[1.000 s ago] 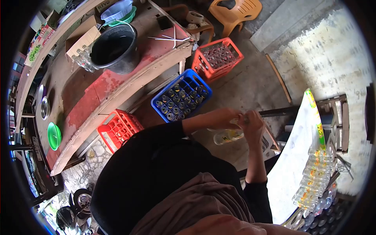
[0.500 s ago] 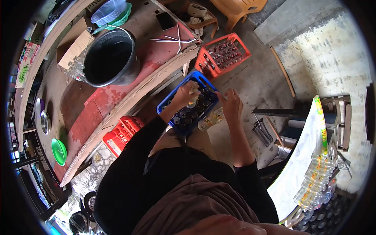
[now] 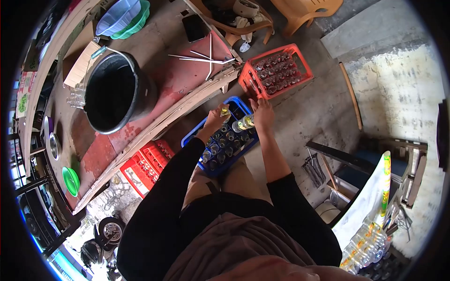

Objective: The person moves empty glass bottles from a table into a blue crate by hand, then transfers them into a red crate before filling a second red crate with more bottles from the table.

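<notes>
My left hand [image 3: 215, 120] is closed around a clear glass bottle with a yellow label [image 3: 225, 112], over the upper part of the blue crate [image 3: 183, 139]. My right hand [image 3: 264, 115] grips another clear glass bottle [image 3: 243, 123], also printed in yellow, lying nearly sideways above the crate's right side. Several upright bottles [image 3: 220, 146] fill much of the crate, which stands between my legs. Some of the crate's upper end is hidden behind my left hand and the bottles.
Just beyond stands a red crate [image 3: 304, 78] of glass bottles; another red crate [image 3: 136, 171] is at the left under the wooden bench [image 3: 154, 112]. A black bucket [image 3: 143, 100] and white straws [image 3: 206, 59] are on the bench. Plastic-wrapped bottles [image 3: 368, 243] are at the lower right.
The view has shifted. Both hands have moved toward the crate's far end, and the bottle in my right hand has swung inward over the crate from outside its right edge.
</notes>
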The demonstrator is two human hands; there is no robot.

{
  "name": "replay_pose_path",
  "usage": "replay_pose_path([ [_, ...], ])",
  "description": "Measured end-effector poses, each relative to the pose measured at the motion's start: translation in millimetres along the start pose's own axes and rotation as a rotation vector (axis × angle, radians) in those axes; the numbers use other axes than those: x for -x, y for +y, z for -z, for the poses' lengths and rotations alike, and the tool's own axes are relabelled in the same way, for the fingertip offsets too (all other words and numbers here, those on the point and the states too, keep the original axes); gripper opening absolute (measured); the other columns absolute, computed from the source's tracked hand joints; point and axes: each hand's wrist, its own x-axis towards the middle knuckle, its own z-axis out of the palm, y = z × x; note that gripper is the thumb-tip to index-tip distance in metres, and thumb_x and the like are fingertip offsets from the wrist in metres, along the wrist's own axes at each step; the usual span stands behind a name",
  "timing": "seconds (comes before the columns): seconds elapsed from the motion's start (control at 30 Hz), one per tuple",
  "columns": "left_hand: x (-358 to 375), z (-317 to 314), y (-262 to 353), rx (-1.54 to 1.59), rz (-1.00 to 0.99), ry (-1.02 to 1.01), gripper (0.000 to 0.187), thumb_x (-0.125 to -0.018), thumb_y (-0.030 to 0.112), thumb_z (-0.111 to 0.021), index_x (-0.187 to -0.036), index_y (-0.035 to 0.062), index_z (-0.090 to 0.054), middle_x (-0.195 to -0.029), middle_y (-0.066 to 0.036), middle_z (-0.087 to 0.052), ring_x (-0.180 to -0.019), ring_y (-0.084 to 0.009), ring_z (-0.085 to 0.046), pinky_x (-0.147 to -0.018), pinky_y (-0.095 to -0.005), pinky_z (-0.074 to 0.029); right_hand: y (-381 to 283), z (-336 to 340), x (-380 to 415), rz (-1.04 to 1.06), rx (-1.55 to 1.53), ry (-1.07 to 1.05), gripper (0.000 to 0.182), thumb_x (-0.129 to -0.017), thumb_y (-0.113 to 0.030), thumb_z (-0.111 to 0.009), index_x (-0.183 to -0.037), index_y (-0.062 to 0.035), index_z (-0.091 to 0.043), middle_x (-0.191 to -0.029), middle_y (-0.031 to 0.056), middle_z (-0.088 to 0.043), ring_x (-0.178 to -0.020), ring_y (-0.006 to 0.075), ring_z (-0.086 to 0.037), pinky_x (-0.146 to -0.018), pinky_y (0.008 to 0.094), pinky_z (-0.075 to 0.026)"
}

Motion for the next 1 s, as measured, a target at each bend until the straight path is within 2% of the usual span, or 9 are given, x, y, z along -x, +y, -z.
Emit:
replay_pose_path([
  [0.1,-15.1,-17.8,-23.5,-0.067,-0.142,0.108,0.046,-0.075,0.015,-0.068,-0.117,0.0112,-0.05,-0.105,-0.013,-0.062,-0.098,-0.0293,-0.059,-0.086,-0.0351,-0.045,7.1,-34.6,-6.2,0.026,0.016,-0.001,0.035,-0.083,-0.039,-0.058,-0.07,-0.0066,-0.05,-0.074,0.009,-0.056,-0.073,0.0262,-0.058,-0.059,0.0349,-0.05],
  [0.13,-19.8,-21.5,-31.6,-0.071,-0.13,0.101,0.046,-0.075,0.015,-0.068,-0.117,0.0112,-0.05,-0.105,-0.013,-0.062,-0.098,-0.0293,-0.059,-0.086,-0.0351,-0.045,9.2,-45.7,-5.9,0.052,0.023,0.016,0.035,-0.082,-0.038,-0.058,-0.069,-0.0071,-0.049,-0.072,0.0085,-0.056,-0.072,0.0254,-0.058,-0.057,0.0335,-0.05],
  [0.2,-27.0,-27.1,-43.9,-0.072,-0.092,0.084,0.046,-0.073,0.013,-0.069,-0.117,0.0123,-0.054,-0.12,-0.01,-0.056,-0.116,-0.0256,-0.049,-0.095,-0.0351,-0.04,12.9,-68.0,-2.3,0.029,-0.035,-0.021,0.034,-0.083,-0.037,-0.058,-0.071,-0.0065,-0.049,-0.074,0.0097,-0.056,-0.073,0.0277,-0.057,-0.06,0.037,-0.049],
  [0.3,-32.7,-34.3,-55.9,-0.079,0.064,0.079,0.046,-0.072,0.007,-0.07,-0.115,0.0103,-0.055,-0.125,-0.008,-0.052,-0.123,-0.0246,-0.041,-0.099,-0.0349,-0.037,18.4,-96.1,4.4,0.015,-0.094,-0.048,0.032,-0.083,-0.035,-0.058,-0.072,-0.0063,-0.049,-0.075,0.0103,-0.055,-0.073,0.0297,-0.055,-0.062,0.0401,-0.047],
  [0.43,-41.5,-39.4,-76.0,-0.041,0.02,0.046,0.046,-0.071,0.001,-0.068,-0.115,0.0084,-0.056,-0.123,-0.008,-0.054,-0.126,-0.0228,-0.037,-0.103,-0.0323,-0.033,23.8,-125.2,10.7,0.043,-0.111,0.007,0.03,-0.083,-0.032,-0.059,-0.071,-0.007,-0.048,-0.072,0.0093,-0.053,-0.069,0.0288,-0.053,-0.061,0.0395,-0.046],
  [0.7,-45.8,-48.5,-93.8,-0.115,0.011,0.028,0.048,-0.072,0.003,-0.068,-0.117,0.0082,-0.053,-0.118,-0.009,-0.057,-0.122,-0.0259,-0.042,-0.1,-0.0362,-0.037,25.9,-157.3,19.8,0.074,-0.117,-0.027,0.029,-0.082,-0.03,-0.061,-0.07,-0.0077,-0.047,-0.071,0.0077,-0.052,-0.068,0.0265,-0.051,-0.061,0.0375,-0.045],
  [0.8,-41.6,-54.5,-114.0,-0.083,0.113,-0.027,0.05,-0.073,0.004,-0.068,-0.12,0.0088,-0.05,-0.117,-0.011,-0.057,-0.118,-0.0296,-0.046,-0.096,-0.0386,-0.039,23.6,-165.7,30.8,0.107,-0.09,-0.048,0.029,-0.081,-0.03,-0.062,-0.07,-0.0084,-0.047,-0.07,0.007,-0.051,-0.068,0.0256,-0.051,-0.061,0.0363,-0.045],
  [0.87,-38.6,-58.8,-133.9,-0.264,-0.136,0.042,0.056,-0.07,0.002,-0.068,-0.121,0.0072,-0.046,-0.113,-0.014,-0.057,-0.109,-0.0349,-0.05,-0.091,-0.0404,-0.041,22.7,-171.1,41.7,0.137,-0.071,-0.071,0.029,-0.08,-0.031,-0.062,-0.069,-0.0089,-0.047,-0.069,0.0066,-0.051,-0.067,0.0251,-0.051,-0.061,0.0356,-0.045],
  [1.0,-37.5,-56.7,-137.0,-0.263,-0.056,0.002,0.054,-0.069,0.003,-0.07,-0.118,0.0054,-0.048,-0.116,-0.015,-0.055,-0.109,-0.0359,-0.05,-0.091,-0.04,-0.041,19.7,-180.6,62.6,0.217,-0.019,-0.102,0.028,-0.075,-0.032,-0.066,-0.071,-0.0114,-0.048,-0.068,0.0035,-0.049,-0.067,0.0212,-0.05,-0.059,0.0326,-0.044],
])
